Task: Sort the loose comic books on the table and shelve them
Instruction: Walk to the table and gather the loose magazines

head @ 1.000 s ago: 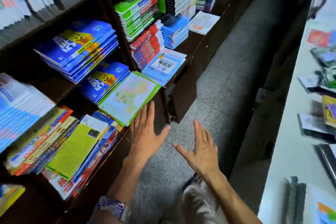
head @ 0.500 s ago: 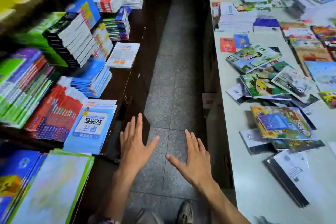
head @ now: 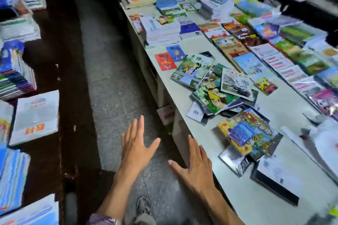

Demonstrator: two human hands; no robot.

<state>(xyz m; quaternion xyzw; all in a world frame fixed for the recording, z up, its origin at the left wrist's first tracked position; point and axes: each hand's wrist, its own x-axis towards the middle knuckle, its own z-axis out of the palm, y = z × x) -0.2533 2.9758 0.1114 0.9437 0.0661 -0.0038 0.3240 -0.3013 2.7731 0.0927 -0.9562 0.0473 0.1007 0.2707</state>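
Both grips flat and empty, left hand and right hand; loose comic books ahead-right on the bench.

Single head-worn camera is looking forward and down along the aisle floor, the table lying close at right.

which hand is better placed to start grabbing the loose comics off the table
Probably the right hand: it is open and empty at the table edge, beside the loose comic books. The left hand, also open, hovers over the aisle.
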